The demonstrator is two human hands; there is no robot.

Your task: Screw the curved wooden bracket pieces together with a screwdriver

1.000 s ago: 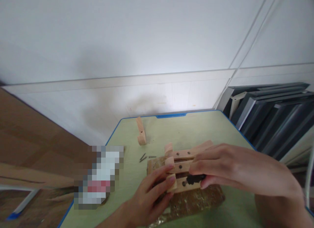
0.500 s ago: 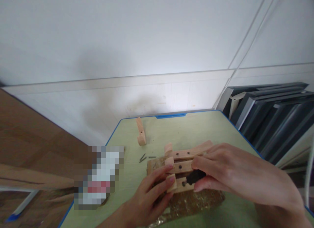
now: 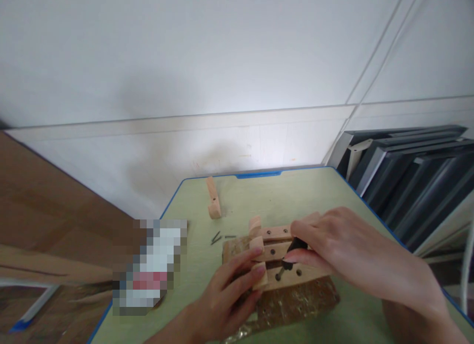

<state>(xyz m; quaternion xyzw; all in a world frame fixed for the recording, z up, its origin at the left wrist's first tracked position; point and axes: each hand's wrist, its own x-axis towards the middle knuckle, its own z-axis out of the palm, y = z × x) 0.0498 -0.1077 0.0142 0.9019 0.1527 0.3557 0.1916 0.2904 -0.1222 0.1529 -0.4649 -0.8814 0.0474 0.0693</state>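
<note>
My right hand (image 3: 326, 240) is closed round the black handle of a short screwdriver (image 3: 292, 250). Its tip meets a screw hole in the nearest wooden hook (image 3: 311, 276), and a second hole in that hook shows to the right. With its fingers, my left hand (image 3: 229, 289) presses on the upturned ends of the nearest hook and the middle wooden hook (image 3: 272, 252). A third wooden hook (image 3: 276, 233) lies behind these, with dark screws in it. All three rest across a brown, tape-covered board (image 3: 296, 299).
Another wooden hook (image 3: 214, 198) lies near the table's back left, with several loose screws (image 3: 216, 237) closer in. A blurred-out package (image 3: 155, 265) sits at the left edge of the green table (image 3: 307, 191). Dark panels (image 3: 418, 171) lean at the right, a cardboard box (image 3: 66, 210) at the left.
My right hand has lifted slightly and the screwdriver stands more upright, uncovering the nearest hook's second hole. My left hand stays in place.
</note>
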